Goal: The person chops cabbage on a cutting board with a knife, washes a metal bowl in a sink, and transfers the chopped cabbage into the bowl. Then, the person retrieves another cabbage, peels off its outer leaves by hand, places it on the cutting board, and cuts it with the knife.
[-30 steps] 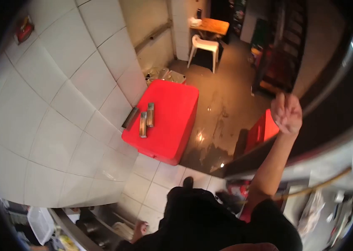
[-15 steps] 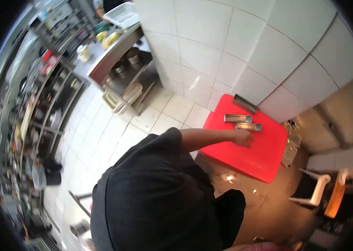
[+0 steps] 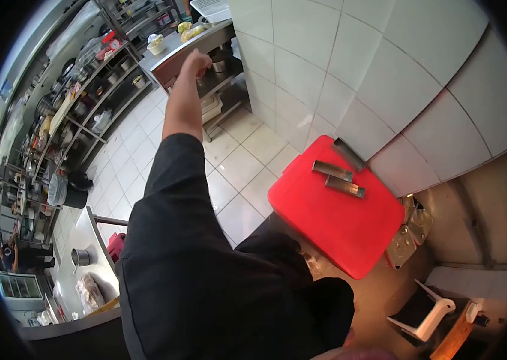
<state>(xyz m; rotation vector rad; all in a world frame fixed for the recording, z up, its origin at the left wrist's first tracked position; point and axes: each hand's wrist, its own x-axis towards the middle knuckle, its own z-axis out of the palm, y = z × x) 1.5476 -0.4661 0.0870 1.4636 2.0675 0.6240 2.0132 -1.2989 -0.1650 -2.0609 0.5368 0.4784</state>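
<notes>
My left hand point(image 3: 198, 62) is raised at the end of my outstretched arm. Its fingers are loosely bent, and I see nothing held in it. In the picture it overlaps the front of a metal counter point(image 3: 166, 71); whether it touches is not clear. To the right stands a red plastic surface with rounded corners point(image 3: 331, 222). On it lie two narrow metal troughs, an upper one point(image 3: 333, 170) and a lower one point(image 3: 345, 185). A third long metal piece point(image 3: 349, 153) rests at the edge by the tiled wall. My right hand cannot be made out.
A white bowl point(image 3: 156, 46) and a white basket point(image 3: 213, 9) stand on the counter. Loaded shelves point(image 3: 67, 120) line the left. A steel table point(image 3: 99, 264) carries a metal pot point(image 3: 80, 257). A white chair point(image 3: 430, 318) and metal pans point(image 3: 402, 246) are at right.
My left hand has left the red surface beside the metal troughs and swung up and left toward the counter. The view has turned, showing more of the steel table.
</notes>
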